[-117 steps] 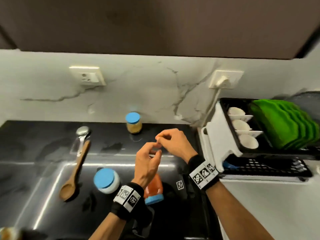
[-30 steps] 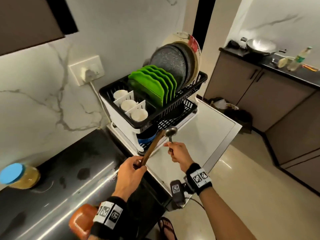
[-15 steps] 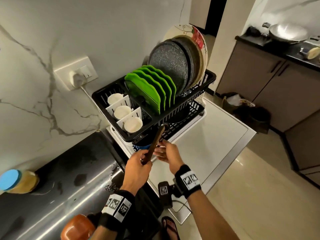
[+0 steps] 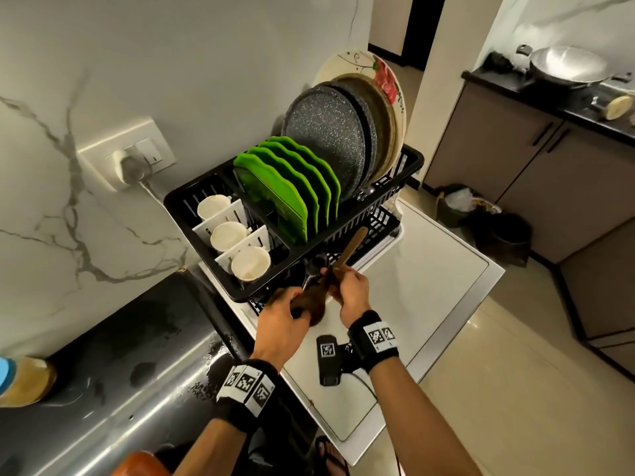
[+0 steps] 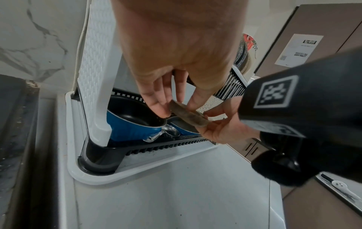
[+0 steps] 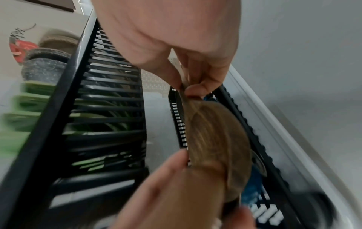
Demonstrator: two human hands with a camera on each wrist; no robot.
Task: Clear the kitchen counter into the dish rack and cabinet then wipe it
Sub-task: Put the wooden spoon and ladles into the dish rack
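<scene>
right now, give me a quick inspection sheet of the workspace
surface: black counter, wet patches.
job's things: wooden spoon held by both hands at the dish rack; metal spoon in lower tier beside blue pot.
clutter: blue-lidded jar, orange container.
grippers: left hand grips the bowl end; right hand fingers pinch the handle.
cables: white cord from wall plug.
surroundings: wok on far counter.
</scene>
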